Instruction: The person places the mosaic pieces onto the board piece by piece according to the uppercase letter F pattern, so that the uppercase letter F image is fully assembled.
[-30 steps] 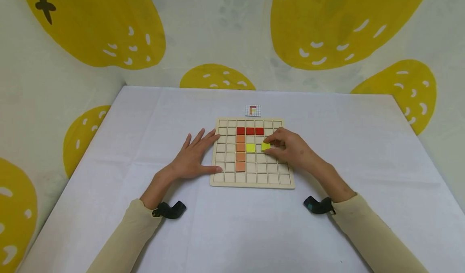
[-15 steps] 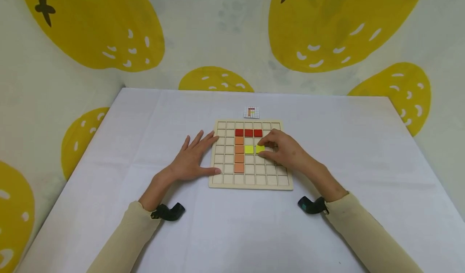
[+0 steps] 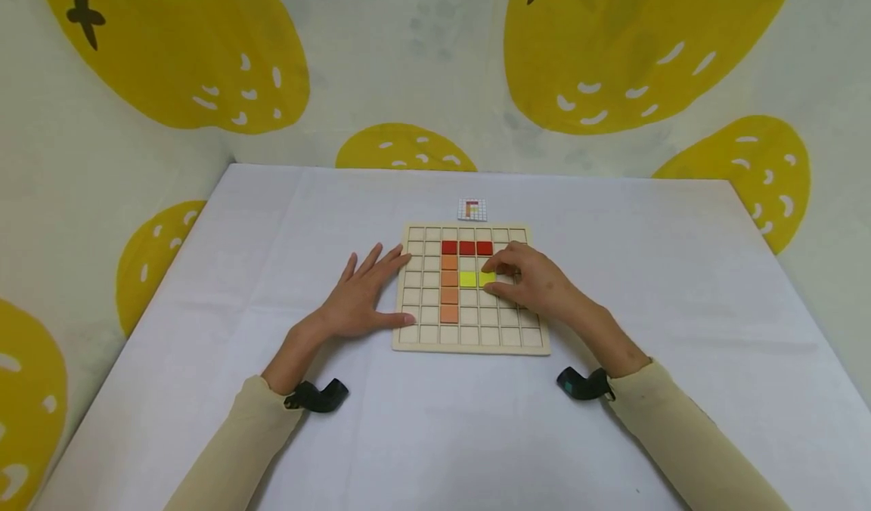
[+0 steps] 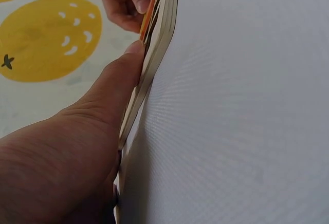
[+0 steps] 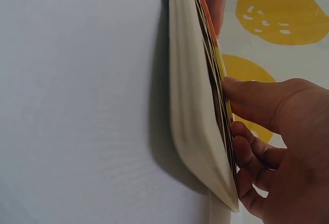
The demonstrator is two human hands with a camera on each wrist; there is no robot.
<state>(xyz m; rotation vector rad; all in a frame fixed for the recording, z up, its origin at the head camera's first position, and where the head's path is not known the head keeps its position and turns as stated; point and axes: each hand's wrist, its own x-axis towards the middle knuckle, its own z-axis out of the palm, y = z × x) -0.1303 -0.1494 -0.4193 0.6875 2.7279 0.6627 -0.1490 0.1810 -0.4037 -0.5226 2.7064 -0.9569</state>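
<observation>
A wooden grid board (image 3: 503, 336) lies on the table. My left hand (image 3: 358, 299) rests along the board's left side, fingers spread, its thumb on the lower left cells. With thumb and fingertips my right hand (image 3: 534, 278) pinches a yellow tile (image 3: 486, 279), which sits in the cell right of another yellow tile (image 3: 468, 279). Three red tiles (image 3: 466, 248) form a row near the top. Below the leftmost red one runs a column of several orange tiles (image 3: 449, 295). In the right wrist view the right thumb (image 5: 247, 95) touches the board's top side; the pinched tile is mostly hidden.
A small printed card (image 3: 472, 209) with a coloured grid pattern lies just behind the board. White cloth covers the table (image 3: 435, 435). A patterned cloth backdrop (image 3: 408, 57) with yellow fruit shapes rises behind the table.
My right hand has moved left with the yellow tile, which now lies flat in the cell beside the other yellow tile. The left hand has stayed in place on the board.
</observation>
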